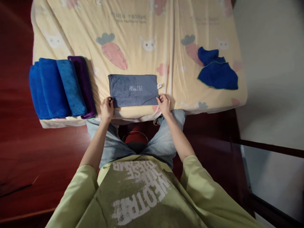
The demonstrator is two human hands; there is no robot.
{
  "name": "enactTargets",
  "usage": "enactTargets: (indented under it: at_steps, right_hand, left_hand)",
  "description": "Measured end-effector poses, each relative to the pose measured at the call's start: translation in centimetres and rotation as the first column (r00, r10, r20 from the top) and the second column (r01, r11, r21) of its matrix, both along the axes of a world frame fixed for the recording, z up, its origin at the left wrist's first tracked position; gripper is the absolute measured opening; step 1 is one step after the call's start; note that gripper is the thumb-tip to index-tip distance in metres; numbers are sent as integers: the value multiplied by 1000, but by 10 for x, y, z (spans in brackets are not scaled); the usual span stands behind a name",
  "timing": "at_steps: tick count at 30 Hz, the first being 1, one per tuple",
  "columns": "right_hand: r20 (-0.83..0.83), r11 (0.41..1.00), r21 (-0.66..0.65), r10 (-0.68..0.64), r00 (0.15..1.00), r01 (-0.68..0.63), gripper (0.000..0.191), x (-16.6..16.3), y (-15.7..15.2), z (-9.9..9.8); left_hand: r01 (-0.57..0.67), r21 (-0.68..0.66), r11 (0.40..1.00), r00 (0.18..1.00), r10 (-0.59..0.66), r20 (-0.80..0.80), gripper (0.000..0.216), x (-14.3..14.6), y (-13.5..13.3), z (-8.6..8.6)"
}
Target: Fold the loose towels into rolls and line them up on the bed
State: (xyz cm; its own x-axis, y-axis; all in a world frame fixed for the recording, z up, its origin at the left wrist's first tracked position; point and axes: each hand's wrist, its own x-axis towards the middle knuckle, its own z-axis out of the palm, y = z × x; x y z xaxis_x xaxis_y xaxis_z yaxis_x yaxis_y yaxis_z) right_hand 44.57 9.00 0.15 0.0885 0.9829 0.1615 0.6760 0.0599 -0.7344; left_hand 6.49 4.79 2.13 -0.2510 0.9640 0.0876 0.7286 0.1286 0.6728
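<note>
A folded grey-blue towel [133, 89] with white lettering lies flat on the yellow carrot-print sheet [147, 38], near its front edge. My left hand [106, 109] pinches the towel's near left corner, fingers closed on the fabric. My right hand [163, 104] grips the near right corner the same way, just below a small white tag. Both forearms reach forward from a green shirt.
Folded blue towels [57, 87] with a purple one [84, 84] lie in a row at the sheet's left edge. A crumpled dark blue cloth [217, 71] sits at the right. Dark red wooden floor [28, 148] surrounds the bed; a pale wall stands to the right.
</note>
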Motion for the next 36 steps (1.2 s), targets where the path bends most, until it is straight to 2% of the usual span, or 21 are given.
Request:
enactTargets:
  at_steps: [2,4,6,8,9,11,15,19,21,25,28,30,32,36]
  right_hand:
    - [48,997,71,12,999,-16,29,2,-3,8]
    - [106,990,102,84,991,-95,30,4,-3,15]
    - [162,960,72,258,952,-272,36,6,-3,20]
    - [197,902,30,417,887,-430,43,8,-4,25]
    - [207,880,16,461,863,-475,44,9,-6,27]
    - [217,866,-2,488,846,-499,48,10,-9,29]
    - [224,874,-44,481,848,-484,60,6,-10,30]
    - [234,895,-51,442,866,-443,63,3,1,28]
    - [228,890,-46,452,862,-454,65,6,3,31]
    - [186,841,-48,538,822,-539,67,23,-13,37]
    - [115,808,-69,588,800,-584,68,30,-32,37]
    - [54,827,-76,561,826,-556,68,29,-38,35]
    - [-14,865,-81,496,868,-496,65,26,-39,32]
    - [-149,928,-123,333,931,-351,49,22,-32,24]
  left_hand:
    - [-3,17,1000,1000,3,-26,33,2,-2,1]
    - [20,66,998,996,-14,-89,34,1,-4,3]
    - [161,79,984,977,-147,-152,33,-3,-5,5]
    - [363,36,931,920,-352,-173,37,-7,-6,9]
    - [441,13,897,885,-432,-174,39,-9,-7,11]
    - [510,-12,860,845,-503,-183,45,-11,-9,16]
    - [498,-50,866,839,-495,-227,63,-7,-6,20]
    - [443,-65,894,859,-444,-255,57,-3,5,23]
    - [464,-62,884,847,-463,-261,53,-6,6,28]
    - [560,-51,827,796,-554,-244,51,-21,-15,36]
    - [591,-35,806,790,-587,-180,52,-27,-37,28]
    - [546,-5,838,832,-543,-113,53,-26,-47,17]
    - [442,21,897,896,-441,-45,52,-22,-50,8]
    - [231,18,973,971,-232,53,42,-17,-44,2]
